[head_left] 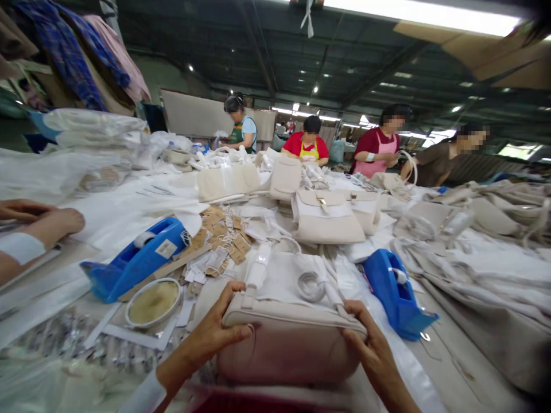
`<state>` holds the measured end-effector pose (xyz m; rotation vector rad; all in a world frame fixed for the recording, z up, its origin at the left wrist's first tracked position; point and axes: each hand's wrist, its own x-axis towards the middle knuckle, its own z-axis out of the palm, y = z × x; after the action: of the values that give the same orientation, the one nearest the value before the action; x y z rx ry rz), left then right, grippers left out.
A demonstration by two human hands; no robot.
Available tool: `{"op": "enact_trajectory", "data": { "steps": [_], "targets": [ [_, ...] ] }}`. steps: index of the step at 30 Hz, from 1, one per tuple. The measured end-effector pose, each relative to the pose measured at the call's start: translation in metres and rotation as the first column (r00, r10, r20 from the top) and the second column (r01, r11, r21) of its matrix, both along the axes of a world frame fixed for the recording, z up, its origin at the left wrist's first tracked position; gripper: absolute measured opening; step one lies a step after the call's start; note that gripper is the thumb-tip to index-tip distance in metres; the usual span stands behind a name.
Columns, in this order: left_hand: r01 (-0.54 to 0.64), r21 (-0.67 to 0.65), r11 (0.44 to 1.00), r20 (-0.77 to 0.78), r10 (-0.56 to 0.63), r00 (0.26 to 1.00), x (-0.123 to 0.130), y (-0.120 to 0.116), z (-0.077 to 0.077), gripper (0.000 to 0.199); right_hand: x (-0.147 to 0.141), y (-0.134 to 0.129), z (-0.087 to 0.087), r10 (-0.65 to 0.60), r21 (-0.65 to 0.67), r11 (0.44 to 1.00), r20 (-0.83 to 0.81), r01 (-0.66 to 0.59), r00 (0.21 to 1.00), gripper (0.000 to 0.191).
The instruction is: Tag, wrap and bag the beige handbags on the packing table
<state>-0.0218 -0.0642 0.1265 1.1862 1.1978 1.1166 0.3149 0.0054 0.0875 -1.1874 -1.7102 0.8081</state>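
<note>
Two hands grip the beige bag between them, seemingly pinching its edge at opposite ends.

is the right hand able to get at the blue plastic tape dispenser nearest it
Probably yes: the right hand is near that blue plastic tape dispenser, with only white plastic sheeting between, though it grips the beige handbag and would likely have to let go first.

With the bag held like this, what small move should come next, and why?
Perhaps tilt the beige bag slightly, using both hands: the left hand and right hand grip it near opposite ends, so it would probably turn evenly.
</note>
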Motion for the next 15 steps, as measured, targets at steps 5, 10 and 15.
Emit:
{"op": "enact_trajectory", "data": {
  "steps": [5, 10, 15],
  "targets": [
    [-0.095, -0.108, 0.99, 0.21, 0.116, 0.971, 0.01, -0.005, -0.007, 0.073, -0.003, -0.008, -0.009, -0.095, -0.109, 0.989, 0.019, 0.097, 0.995, 0.044],
    [-0.177, -0.136, 0.975, 0.327, 0.212, 0.921, 0.02, -0.002, -0.011, 0.067, -0.013, -0.012, -0.014, -0.222, -0.131, 0.966, 0.015, 0.222, 0.975, 0.048],
    [-0.268, -0.155, 0.951, 0.251, 0.301, 0.92, 0.022, 0.006, -0.022, 0.051, -0.024, -0.006, -0.019, -0.324, -0.087, 0.943, -0.002, 0.323, 0.946, 0.052]
  ]
}}
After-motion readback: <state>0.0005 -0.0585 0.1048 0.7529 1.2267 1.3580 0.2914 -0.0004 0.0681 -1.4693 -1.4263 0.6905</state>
